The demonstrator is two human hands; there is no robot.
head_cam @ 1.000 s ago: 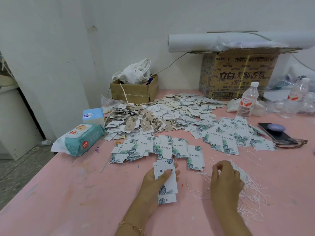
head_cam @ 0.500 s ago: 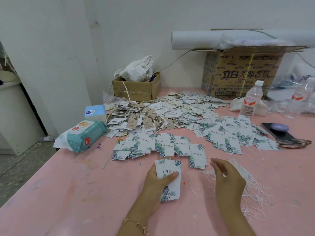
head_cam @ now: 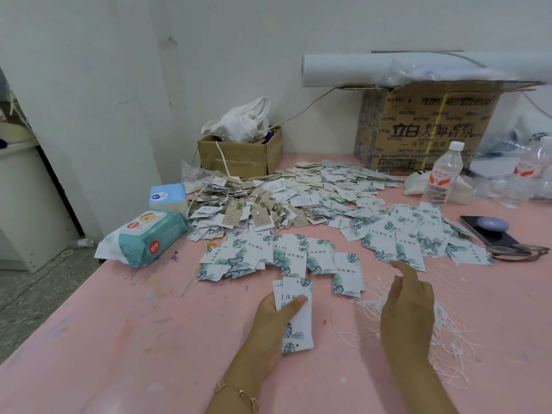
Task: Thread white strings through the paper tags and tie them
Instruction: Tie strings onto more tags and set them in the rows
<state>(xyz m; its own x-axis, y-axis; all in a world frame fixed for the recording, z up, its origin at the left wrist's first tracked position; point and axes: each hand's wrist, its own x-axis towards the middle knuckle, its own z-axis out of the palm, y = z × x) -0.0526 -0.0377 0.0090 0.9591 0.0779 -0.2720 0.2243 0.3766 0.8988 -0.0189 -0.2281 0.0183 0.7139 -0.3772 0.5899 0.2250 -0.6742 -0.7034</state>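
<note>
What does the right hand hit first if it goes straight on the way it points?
Right hand: probably the leaf-print tags lying just ahead of it, though its height above them is unclear.

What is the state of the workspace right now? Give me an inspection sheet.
Surface: pink table, flecked with paint marks.
Job's things: leaf-print tags spread mid-table; brown tags heaped behind; white strings loose at right; held tags in the left hand.
Clutter: wipes pack, tissue box, water bottle, phone, glasses, small carton, large carton under a paper roll.
Hands: left hand grips held tags, thumb on top; right hand open above the strings, holding nothing visible.
Cables: thin cable along the wall between the cartons.
Surroundings: white wall; grey floor at left.
</note>
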